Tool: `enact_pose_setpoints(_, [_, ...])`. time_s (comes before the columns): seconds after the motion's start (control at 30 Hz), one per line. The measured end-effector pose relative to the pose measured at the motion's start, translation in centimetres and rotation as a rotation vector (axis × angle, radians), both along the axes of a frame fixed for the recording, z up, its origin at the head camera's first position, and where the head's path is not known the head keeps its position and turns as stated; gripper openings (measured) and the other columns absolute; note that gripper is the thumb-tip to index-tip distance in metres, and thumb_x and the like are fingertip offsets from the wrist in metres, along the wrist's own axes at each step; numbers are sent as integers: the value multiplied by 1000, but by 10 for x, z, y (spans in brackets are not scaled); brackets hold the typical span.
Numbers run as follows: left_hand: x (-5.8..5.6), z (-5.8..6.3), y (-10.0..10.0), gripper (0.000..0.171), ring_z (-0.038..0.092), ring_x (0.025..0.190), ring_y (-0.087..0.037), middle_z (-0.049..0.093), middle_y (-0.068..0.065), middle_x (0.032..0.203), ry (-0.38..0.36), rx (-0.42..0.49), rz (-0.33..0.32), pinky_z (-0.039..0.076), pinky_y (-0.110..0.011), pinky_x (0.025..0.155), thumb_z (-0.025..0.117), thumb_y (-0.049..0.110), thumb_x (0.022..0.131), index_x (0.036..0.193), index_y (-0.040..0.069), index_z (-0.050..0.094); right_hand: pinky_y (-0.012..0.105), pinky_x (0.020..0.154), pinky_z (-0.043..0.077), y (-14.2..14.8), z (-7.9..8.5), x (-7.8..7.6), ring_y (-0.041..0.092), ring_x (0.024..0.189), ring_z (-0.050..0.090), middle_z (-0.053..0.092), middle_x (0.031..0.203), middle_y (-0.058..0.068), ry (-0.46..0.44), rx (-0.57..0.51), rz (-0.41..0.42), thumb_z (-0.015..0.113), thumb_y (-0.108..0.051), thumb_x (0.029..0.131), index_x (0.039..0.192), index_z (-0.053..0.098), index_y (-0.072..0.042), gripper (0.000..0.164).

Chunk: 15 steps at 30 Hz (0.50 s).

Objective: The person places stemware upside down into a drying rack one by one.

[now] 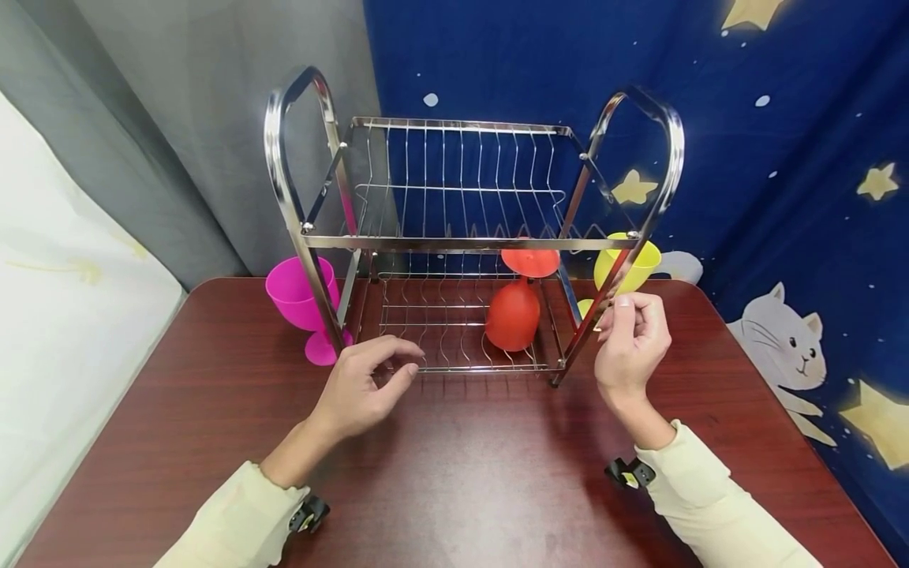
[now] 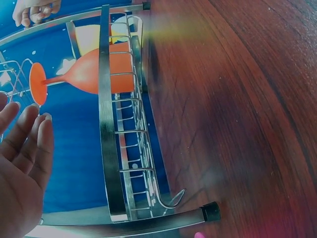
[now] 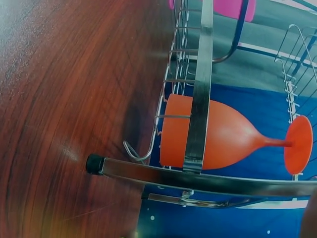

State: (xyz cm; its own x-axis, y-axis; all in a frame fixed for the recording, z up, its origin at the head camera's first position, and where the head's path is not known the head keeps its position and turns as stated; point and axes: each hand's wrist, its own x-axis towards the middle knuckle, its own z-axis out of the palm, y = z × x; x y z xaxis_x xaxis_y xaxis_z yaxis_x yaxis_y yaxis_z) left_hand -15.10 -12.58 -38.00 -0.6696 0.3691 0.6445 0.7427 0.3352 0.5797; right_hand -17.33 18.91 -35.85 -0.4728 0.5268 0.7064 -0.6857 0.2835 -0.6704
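Observation:
A red plastic goblet (image 1: 513, 315) stands upside down on the lower tier of a two-tier chrome dish rack (image 1: 469, 244), toward its right side; its foot points up. My left hand (image 1: 365, 386) hovers at the front of the lower tier with fingers loosely bent and thumb apart, holding nothing. In the left wrist view, its fingertips overlap the area below the goblet's foot. Beside the rack's right front post, my right hand (image 1: 634, 339) is raised, its fingers loosely curled with nothing seen in them. Only a blurred bit of it enters the right wrist view.
An upright magenta goblet (image 1: 301, 296) stands on the table left of the rack, partly behind the front post. To the right, a yellow goblet (image 1: 639, 264) is partly hidden by the post and right hand. Curtains (image 1: 497, 63) hang behind the brown table (image 1: 461, 457).

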Motion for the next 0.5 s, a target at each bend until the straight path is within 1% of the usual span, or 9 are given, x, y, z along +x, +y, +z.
enact_pose_setpoints(0.07, [0,0,0,18,54,66,-4,68,5,85,-4,-6,2,48,-26,51,66,2,82,98,10,70,18,42,39,2,1,-2,8,43,47,51,53,1,4,-31,-5,53,-4,94,77,58,-6,17])
enact_pose_setpoints(0.13, [0,0,0,20,55,66,-4,68,6,85,-8,-12,5,49,-27,52,66,2,82,99,11,70,18,42,40,4,1,-4,8,44,48,51,54,3,5,-50,-13,54,-4,93,78,59,-9,16])
enact_pose_setpoints(0.23, [0,-1,1,21,56,67,-3,68,7,85,-15,-24,13,50,-27,53,66,3,82,101,12,69,17,47,43,7,1,-6,8,47,50,54,57,0,-1,-63,-26,55,-5,93,80,60,-5,14])
enact_pose_setpoints(0.3, [-1,-2,1,21,57,69,-3,68,7,86,-18,-29,20,51,-27,55,66,4,83,102,12,69,17,51,46,9,1,-7,10,51,54,57,61,-2,-16,-53,-32,55,-6,94,83,60,-4,12])
enact_pose_setpoints(0.4, [-2,-3,2,21,58,70,-3,68,6,86,-12,-34,30,52,-26,56,66,5,82,102,12,69,17,55,51,13,1,-8,13,56,59,62,69,-2,-57,-58,-31,55,-7,95,89,62,-2,10])
enact_pose_setpoints(0.5, [-2,-4,2,23,60,72,-4,70,2,87,-6,-36,34,54,-26,58,66,4,82,103,11,69,18,60,54,18,-1,-10,15,64,64,64,79,-1,-117,-57,-33,57,-7,94,95,62,-3,7])
